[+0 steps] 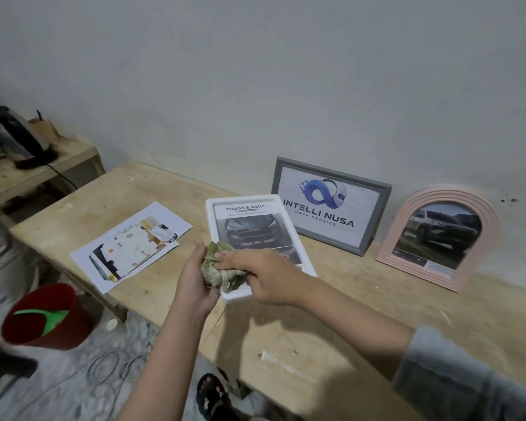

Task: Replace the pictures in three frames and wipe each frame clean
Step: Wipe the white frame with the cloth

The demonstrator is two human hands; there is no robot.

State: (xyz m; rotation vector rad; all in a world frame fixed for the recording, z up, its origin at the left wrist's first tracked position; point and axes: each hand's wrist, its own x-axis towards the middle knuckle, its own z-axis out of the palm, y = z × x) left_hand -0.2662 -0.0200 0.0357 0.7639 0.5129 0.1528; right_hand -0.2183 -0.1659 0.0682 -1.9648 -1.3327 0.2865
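Note:
A white frame with a car poster lies flat on the wooden table. Over its near end both hands hold a crumpled greenish cloth: my left hand cups it from the left, my right hand grips it from the right. A grey frame with a blue logo picture leans on the wall behind. To its right a pink arched frame with a car photo also leans on the wall. Loose printed pictures lie on the table to the left.
A red bucket with something green inside stands on the floor at the left. An electric kettle sits on a lower wooden bench at the far left. Cables lie on the floor; a sandalled foot shows below the table edge.

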